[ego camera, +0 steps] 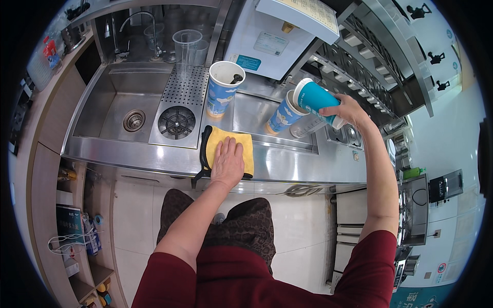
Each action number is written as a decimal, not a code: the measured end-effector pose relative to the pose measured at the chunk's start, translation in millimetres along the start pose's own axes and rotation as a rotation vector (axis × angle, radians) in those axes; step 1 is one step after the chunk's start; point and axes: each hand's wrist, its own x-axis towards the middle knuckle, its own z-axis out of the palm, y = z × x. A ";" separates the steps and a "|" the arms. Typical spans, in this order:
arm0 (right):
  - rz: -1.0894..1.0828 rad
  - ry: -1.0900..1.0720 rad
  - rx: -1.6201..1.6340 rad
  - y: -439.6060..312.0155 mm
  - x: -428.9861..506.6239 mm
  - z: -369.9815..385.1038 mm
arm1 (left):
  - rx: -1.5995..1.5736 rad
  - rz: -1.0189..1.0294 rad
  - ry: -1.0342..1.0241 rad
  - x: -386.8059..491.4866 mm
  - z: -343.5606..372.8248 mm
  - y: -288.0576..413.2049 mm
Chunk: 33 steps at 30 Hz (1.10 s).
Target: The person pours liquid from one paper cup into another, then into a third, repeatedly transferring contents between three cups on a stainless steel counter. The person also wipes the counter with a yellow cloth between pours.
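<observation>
My left hand (228, 161) lies flat on a folded yellow cloth (248, 154) with a black edge, at the front of the steel counter. In my right hand (348, 111) is a teal paper cup (314, 96), tilted on its side. Its rim end is against or just above a blue patterned paper cup (283, 115), which stands in a recessed steel tray (250, 111). Close beside that one is a clear plastic measuring cup (306, 128), partly hidden. Behind the cloth stands a taller-looking blue patterned cup (221, 96) with a small black object inside.
To the left are a steel sink (104, 104), a cup rinser (176, 122) and tall clear cups (186, 50) on a perforated drain plate. A white dispenser (265, 42) stands at the back. Lidded steel containers (342, 134) sit at the right.
</observation>
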 end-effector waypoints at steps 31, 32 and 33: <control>0.012 0.028 0.264 27.8 -4.1 31.3 | -0.018 -0.002 0.018 -0.1 1.9 -0.6; 0.014 0.030 0.260 29.1 -4.7 33.4 | -0.016 0.000 0.020 0.0 1.9 -0.5; 0.011 0.044 0.287 31.4 -4.4 35.3 | -0.012 0.000 0.017 0.1 1.6 -0.4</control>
